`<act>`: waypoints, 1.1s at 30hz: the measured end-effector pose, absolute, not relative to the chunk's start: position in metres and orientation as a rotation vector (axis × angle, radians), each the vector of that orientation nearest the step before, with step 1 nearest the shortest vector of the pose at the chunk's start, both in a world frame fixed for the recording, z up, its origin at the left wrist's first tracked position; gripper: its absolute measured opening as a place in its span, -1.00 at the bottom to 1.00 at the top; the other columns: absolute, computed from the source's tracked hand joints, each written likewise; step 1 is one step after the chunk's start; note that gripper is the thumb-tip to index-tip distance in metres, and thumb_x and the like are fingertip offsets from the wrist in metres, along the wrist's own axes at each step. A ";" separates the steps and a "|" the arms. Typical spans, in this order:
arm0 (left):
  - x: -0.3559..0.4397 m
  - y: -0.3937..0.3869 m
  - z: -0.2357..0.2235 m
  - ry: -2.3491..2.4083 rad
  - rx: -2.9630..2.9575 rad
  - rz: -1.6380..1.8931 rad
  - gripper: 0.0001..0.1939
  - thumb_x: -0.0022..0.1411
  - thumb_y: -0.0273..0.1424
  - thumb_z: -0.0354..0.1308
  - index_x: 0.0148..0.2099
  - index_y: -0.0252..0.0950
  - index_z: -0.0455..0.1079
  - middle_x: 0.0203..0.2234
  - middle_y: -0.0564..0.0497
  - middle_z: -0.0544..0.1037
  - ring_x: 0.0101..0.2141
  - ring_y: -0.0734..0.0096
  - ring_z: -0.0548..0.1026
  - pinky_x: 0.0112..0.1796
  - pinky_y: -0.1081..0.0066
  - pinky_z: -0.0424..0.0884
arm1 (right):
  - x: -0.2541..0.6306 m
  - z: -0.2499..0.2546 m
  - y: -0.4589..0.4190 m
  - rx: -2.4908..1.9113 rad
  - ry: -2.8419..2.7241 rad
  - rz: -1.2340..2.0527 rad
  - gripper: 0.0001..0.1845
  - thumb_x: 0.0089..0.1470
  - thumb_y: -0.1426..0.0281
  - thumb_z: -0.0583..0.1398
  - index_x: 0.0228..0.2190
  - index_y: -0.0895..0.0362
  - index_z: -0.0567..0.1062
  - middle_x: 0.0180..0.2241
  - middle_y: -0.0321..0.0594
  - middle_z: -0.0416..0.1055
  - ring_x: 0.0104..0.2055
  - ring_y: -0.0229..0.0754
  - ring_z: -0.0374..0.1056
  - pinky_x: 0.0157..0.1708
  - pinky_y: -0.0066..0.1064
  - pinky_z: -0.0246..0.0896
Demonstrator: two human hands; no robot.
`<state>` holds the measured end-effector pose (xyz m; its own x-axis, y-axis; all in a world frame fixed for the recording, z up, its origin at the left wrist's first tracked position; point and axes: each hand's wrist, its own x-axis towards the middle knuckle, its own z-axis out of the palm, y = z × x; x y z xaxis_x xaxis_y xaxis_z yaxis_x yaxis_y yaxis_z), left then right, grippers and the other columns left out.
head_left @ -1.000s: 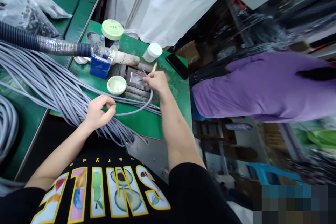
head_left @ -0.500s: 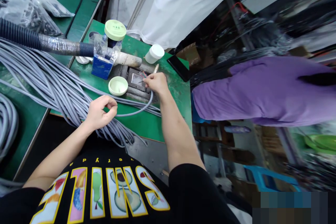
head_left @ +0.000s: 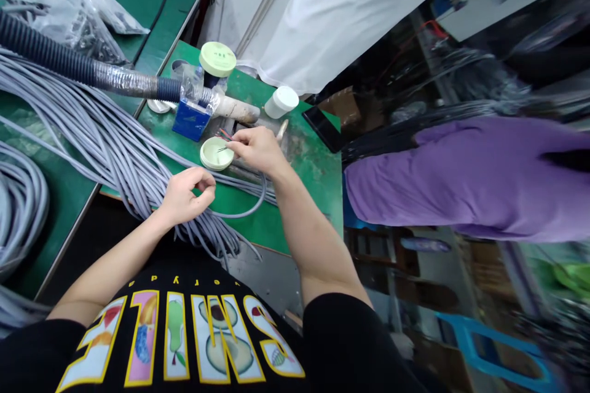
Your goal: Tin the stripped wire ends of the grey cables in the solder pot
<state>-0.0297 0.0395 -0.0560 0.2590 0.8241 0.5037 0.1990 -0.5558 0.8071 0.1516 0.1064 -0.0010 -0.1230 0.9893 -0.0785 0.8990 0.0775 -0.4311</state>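
Observation:
My right hand (head_left: 253, 148) is closed on the stripped end of a grey cable (head_left: 251, 212). Several thin coloured wires (head_left: 225, 134) stick out past its fingertips, with dark wire tips over a pale green dish (head_left: 216, 163). From that hand the cable loops down and left to my left hand (head_left: 190, 195), whose curled fingers appear closed around it; the thumb and forefinger leave a small gap. Beneath the left hand lies a thick bundle of grey cables (head_left: 124, 147). The block with a metal plate beside the dish is mostly hidden by my right hand.
A ribbed hose (head_left: 50, 52) with a pale nozzle (head_left: 237, 109) crosses behind a blue box (head_left: 191, 120). Around them are a lidded jar (head_left: 218, 60), a white tub (head_left: 281, 102), a brush (head_left: 282, 130) and a phone (head_left: 321, 128). A person in purple (head_left: 470, 178) is at right.
My right hand has moved left with the cable end, from over the metal plate to above the pale green dish. My left hand keeps its curled shape. The view has shifted slightly.

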 end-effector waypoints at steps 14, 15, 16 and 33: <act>-0.030 0.040 -0.059 0.924 1.904 1.286 -0.90 0.04 -0.53 0.03 -0.48 -0.27 0.29 -0.60 0.11 0.42 -0.56 0.53 0.36 -0.48 0.51 0.30 | 0.123 -0.015 0.114 -2.095 -2.451 0.279 -0.75 0.10 0.31 0.15 -0.43 0.13 0.61 -0.40 -0.10 0.57 -0.33 -0.08 0.41 -0.42 -0.36 0.04; -0.030 0.040 -0.059 0.925 1.904 1.285 -0.90 0.04 -0.53 0.03 -0.48 -0.27 0.29 -0.60 0.11 0.42 -0.56 0.53 0.36 -0.48 0.51 0.30 | 0.122 -0.015 0.114 -2.095 -2.455 0.278 -0.75 0.09 0.32 0.15 -0.43 0.13 0.61 -0.40 -0.09 0.57 -0.33 -0.08 0.41 -0.42 -0.37 0.04; -0.031 0.040 -0.058 0.924 1.905 1.285 -0.90 0.04 -0.53 0.03 -0.48 -0.27 0.29 -0.60 0.11 0.42 -0.56 0.53 0.36 -0.48 0.51 0.30 | 0.123 -0.014 0.114 -2.091 -2.455 0.274 -0.76 0.08 0.33 0.15 -0.43 0.13 0.61 -0.40 -0.10 0.57 -0.34 -0.09 0.41 -0.42 -0.37 0.04; -0.029 0.041 -0.056 0.940 1.850 1.274 -0.91 0.04 -0.51 0.04 -0.48 -0.27 0.31 -0.60 0.10 0.45 -0.56 0.53 0.38 -0.47 0.52 0.32 | 0.227 -0.037 0.116 -2.291 -1.516 0.452 -0.74 -0.15 0.35 0.20 -0.78 0.12 0.43 -0.77 -0.34 0.29 -0.56 -0.23 0.27 -0.44 -0.42 0.12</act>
<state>-0.0292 0.0408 -0.0558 0.2554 0.8563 0.4490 0.1767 -0.4979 0.8490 0.2269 0.1160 -0.0372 0.3748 0.9246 -0.0686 0.8110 -0.3628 -0.4591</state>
